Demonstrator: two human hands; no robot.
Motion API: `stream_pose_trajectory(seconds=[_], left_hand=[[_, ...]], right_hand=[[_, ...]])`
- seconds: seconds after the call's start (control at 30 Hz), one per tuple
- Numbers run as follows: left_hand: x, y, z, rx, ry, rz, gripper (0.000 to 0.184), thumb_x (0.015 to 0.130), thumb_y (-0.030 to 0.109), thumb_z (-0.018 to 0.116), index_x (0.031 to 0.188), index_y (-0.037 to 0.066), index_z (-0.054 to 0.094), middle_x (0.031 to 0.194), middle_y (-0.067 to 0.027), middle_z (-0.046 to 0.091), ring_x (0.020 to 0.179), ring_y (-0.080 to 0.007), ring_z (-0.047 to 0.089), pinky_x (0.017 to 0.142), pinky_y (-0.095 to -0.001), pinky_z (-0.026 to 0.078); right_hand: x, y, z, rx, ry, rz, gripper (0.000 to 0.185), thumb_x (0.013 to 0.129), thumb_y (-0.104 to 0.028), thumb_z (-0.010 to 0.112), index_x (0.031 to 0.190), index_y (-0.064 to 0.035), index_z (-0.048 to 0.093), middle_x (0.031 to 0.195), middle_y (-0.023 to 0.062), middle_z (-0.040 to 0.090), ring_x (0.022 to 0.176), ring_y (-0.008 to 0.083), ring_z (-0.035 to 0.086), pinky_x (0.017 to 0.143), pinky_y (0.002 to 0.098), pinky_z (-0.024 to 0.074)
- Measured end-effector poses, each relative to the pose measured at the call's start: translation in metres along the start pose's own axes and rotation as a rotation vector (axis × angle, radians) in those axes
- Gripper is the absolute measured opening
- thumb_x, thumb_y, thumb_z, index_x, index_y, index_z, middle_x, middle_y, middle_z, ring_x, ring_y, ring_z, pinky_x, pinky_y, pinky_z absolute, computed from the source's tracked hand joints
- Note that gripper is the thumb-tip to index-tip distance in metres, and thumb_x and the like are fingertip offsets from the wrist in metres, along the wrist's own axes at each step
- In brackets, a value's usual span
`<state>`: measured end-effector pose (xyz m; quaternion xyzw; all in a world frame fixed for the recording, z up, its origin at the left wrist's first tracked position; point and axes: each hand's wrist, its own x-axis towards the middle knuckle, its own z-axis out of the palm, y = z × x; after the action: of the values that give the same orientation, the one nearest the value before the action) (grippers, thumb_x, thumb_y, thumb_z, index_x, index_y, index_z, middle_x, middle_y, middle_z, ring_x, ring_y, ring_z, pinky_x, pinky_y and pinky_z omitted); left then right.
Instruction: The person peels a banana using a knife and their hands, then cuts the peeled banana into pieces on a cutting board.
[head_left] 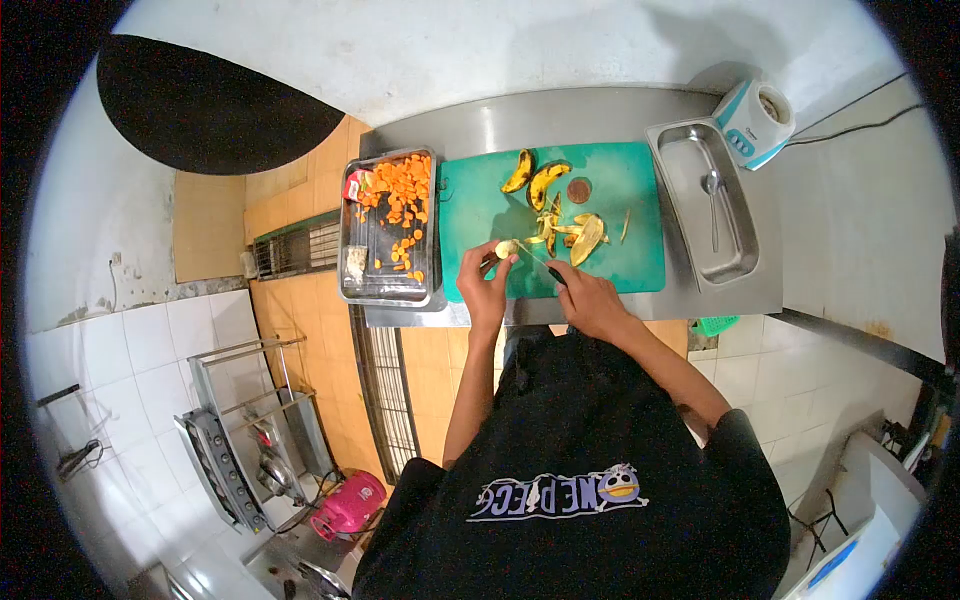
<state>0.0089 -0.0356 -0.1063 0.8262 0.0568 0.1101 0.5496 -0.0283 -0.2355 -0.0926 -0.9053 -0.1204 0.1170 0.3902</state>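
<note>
My left hand (484, 278) is closed around a pale peeled banana piece (507, 249), held up over the near left part of the green cutting board (640, 270). In my right hand (589, 298) is a knife (555, 273) with a black handle. Its thin blade points left toward the banana piece; whether it touches is too small to tell. Banana peels (587, 240) lie on the board just beyond my hands. Farther back are two spotted unpeeled bananas, one on the left (518, 171) and one on the right (547, 185), beside a round brown disc (579, 190).
Left of the board stands a metal tray (433, 230) with sliced carrots (405, 188) and small packets. On the right sit a steel pan (745, 250) holding a ladle (713, 205), and a white-and-blue appliance (755, 122). A pink gas cylinder (349, 504) and a stove (225, 475) are at lower left.
</note>
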Motion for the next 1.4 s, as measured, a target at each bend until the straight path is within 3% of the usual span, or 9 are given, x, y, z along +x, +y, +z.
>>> stream_pose_trajectory(seconds=[0.2,0.37,0.47,0.77,0.87,1.17,1.27,1.4], left_hand=[[0.0,-0.001,0.001,0.012,0.0,-0.009,0.032,0.081,0.0,0.081,0.11,-0.003,0.068,0.105,-0.0131,0.067,0.092,-0.0226,0.07,0.081,-0.0345,0.06],[0.0,-0.001,0.002,-0.022,-0.001,0.022,0.03,0.082,0.0,0.08,0.109,-0.002,0.068,0.103,-0.012,0.068,0.092,-0.0219,0.071,0.081,-0.0342,0.06],[-0.001,-0.001,0.0,-0.025,-0.028,-0.021,0.028,0.083,-0.001,0.079,0.109,-0.002,0.066,0.108,-0.0099,0.067,0.098,-0.0188,0.069,0.087,-0.0342,0.06],[-0.001,-0.002,0.0,-0.051,-0.017,-0.026,0.029,0.082,-0.003,0.079,0.108,-0.002,0.067,0.106,-0.0091,0.067,0.097,-0.018,0.068,0.087,-0.0326,0.06],[-0.001,0.001,-0.001,-0.024,0.0,0.006,0.031,0.081,-0.001,0.08,0.109,-0.003,0.068,0.103,-0.0123,0.068,0.094,-0.0215,0.071,0.083,-0.0341,0.06],[0.001,0.001,0.0,-0.03,-0.025,-0.031,0.028,0.081,-0.003,0.08,0.107,-0.002,0.068,0.106,-0.0087,0.067,0.097,-0.0187,0.069,0.087,-0.0324,0.06],[0.0,-0.001,0.0,-0.036,-0.006,-0.01,0.032,0.082,-0.003,0.079,0.112,-0.003,0.068,0.105,-0.0121,0.066,0.093,-0.0209,0.069,0.082,-0.0338,0.06],[0.0,0.0,-0.002,-0.037,-0.006,-0.005,0.033,0.082,-0.003,0.079,0.113,-0.004,0.068,0.105,-0.0122,0.066,0.093,-0.0209,0.069,0.082,-0.0333,0.06]], right_hand=[[0.002,0.0,-0.002,0.07,-0.09,0.12,0.039,0.098,-0.019,0.05,0.136,-0.0116,0.043,0.111,0.025,0.067,0.097,0.0465,0.066,0.082,0.0586,0.0525],[0.0,-0.01,-0.006,0.205,0.019,0.009,0.039,0.099,-0.012,0.05,0.137,-0.0104,0.044,0.111,0.0266,0.065,0.098,0.0487,0.063,0.082,0.0567,0.0498],[0.001,-0.012,-0.001,0.231,0.088,-0.099,0.039,0.099,-0.012,0.05,0.137,-0.0099,0.044,0.112,0.0263,0.065,0.099,0.049,0.062,0.082,0.0566,0.0495],[0.007,-0.01,0.001,0.18,-0.005,-0.052,0.038,0.1,-0.017,0.048,0.137,-0.0129,0.041,0.11,0.0258,0.065,0.095,0.049,0.064,0.081,0.061,0.0504],[0.008,-0.009,0.003,0.151,-0.029,-0.005,0.038,0.099,-0.018,0.048,0.136,-0.0131,0.041,0.111,0.0253,0.065,0.096,0.0486,0.064,0.081,0.0606,0.0507],[0.011,0.002,0.011,0.149,0.013,-0.034,0.04,0.099,-0.019,0.05,0.138,-0.0127,0.042,0.111,0.0249,0.066,0.096,0.0473,0.065,0.081,0.0605,0.0511],[0.011,0.003,0.011,0.121,-0.031,0.013,0.041,0.099,-0.019,0.05,0.138,-0.0124,0.042,0.109,0.0251,0.067,0.095,0.0478,0.065,0.081,0.0601,0.0514],[0.012,0.005,0.013,0.138,-0.016,0.027,0.039,0.098,-0.014,0.051,0.137,-0.0122,0.043,0.106,0.026,0.066,0.094,0.0491,0.063,0.08,0.0588,0.0488]])
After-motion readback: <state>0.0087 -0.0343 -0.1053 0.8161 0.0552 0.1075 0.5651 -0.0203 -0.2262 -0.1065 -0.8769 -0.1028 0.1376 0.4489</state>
